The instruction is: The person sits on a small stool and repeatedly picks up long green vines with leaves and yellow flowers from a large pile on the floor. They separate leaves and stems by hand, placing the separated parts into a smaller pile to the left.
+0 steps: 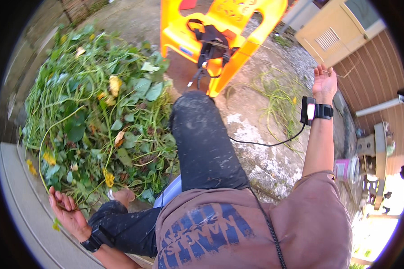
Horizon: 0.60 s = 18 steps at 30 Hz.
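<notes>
At the lower left, my left hand [67,214] has its fingers curled around a long green vine stem [41,168]. The stem arcs up from the fingers into a big heap of cut leafy vines [134,112], where some leaves are yellow. My right hand [324,84] is raised far out to the right, palm up, with bent fingers closed on a thin pale strand [345,71]. Beyond the fingertips the strand loops in front of the wall. A black band with a small device [308,110] is on the right wrist.
An orange plastic chair [256,40] with a black strap harness [212,44] on it stands ahead. Stripped green stems [280,105] lie on the concrete to the right. A black cable [269,144] runs from the wrist device across my leg. A paint tin [347,169] stands right.
</notes>
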Motion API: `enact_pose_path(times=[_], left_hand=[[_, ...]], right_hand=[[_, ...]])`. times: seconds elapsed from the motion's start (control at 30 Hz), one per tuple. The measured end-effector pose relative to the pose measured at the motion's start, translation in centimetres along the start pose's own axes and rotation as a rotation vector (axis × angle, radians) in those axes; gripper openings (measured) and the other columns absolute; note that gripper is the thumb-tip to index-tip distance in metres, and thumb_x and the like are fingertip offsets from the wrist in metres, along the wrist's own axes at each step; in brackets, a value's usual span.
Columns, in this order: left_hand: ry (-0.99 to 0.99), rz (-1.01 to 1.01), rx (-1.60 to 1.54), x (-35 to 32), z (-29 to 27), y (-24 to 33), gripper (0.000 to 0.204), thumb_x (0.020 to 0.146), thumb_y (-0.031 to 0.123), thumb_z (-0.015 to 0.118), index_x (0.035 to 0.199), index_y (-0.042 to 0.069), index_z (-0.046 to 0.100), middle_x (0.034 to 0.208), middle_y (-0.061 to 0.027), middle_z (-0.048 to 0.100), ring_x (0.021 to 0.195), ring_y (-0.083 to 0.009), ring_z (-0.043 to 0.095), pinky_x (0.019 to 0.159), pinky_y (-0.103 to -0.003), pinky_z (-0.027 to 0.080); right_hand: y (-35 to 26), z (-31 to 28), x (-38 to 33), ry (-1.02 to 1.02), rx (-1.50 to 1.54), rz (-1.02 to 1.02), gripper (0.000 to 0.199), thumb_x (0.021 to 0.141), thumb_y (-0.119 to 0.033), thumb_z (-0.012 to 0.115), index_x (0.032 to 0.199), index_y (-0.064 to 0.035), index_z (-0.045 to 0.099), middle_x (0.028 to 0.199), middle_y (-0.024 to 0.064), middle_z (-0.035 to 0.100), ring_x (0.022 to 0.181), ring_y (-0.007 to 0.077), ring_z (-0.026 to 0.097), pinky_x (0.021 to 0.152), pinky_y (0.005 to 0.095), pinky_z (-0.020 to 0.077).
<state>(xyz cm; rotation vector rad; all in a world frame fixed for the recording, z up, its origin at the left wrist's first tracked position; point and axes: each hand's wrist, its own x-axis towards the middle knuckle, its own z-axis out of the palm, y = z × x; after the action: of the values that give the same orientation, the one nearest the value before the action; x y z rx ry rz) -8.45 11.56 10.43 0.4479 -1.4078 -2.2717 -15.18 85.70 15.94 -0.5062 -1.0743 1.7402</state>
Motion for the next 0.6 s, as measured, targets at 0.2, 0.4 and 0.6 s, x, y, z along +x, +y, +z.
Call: enact_pose_path(times=[0.2, 0.4, 0.6], left_hand=[[-0.181, 0.007, 0.062, 0.8, 5.0, -1.4, 0.028, 0.096, 0.019, 0.040, 0.114, -0.002, 0.046, 0.078, -0.0002, 0.044, 0.050, -0.0040, 0.030, 0.043, -0.018, 0.027], [-0.393, -0.019, -0.010, -1.0, 12.6, -0.6, 0.028, 0.096, 0.018, 0.039, 0.115, -0.002, 0.045, 0.076, -0.0001, 0.043, 0.050, -0.0041, 0.031, 0.043, -0.019, 0.027], [-0.502, -0.078, -0.181, -2.9, 17.0, 2.9, 0.028, 0.096, 0.016, 0.037, 0.114, -0.003, 0.047, 0.073, 0.0012, 0.038, 0.049, -0.0040, 0.030, 0.045, -0.020, 0.027]], right_hand=[[1.2, -5.3, -3.0, 0.257, -0.214, 0.556, 0.055, 0.083, -0.027, 0.058, 0.123, 0.0013, 0.034, 0.120, 0.0237, 0.040, 0.092, 0.0320, 0.055, 0.078, 0.0433, 0.0487], [6.6, 8.0, -22.1, -1.111, -0.612, 0.033, 0.033, 0.082, -0.024, 0.061, 0.105, -0.0017, 0.057, 0.095, 0.0068, 0.061, 0.085, 0.0157, 0.059, 0.077, 0.0288, 0.0473], [11.8, 18.0, -36.4, -1.839, -0.294, -0.362, 0.060, 0.072, -0.025, 0.067, 0.121, 0.0028, 0.045, 0.113, 0.0199, 0.053, 0.107, 0.0331, 0.049, 0.093, 0.0387, 0.0390]])
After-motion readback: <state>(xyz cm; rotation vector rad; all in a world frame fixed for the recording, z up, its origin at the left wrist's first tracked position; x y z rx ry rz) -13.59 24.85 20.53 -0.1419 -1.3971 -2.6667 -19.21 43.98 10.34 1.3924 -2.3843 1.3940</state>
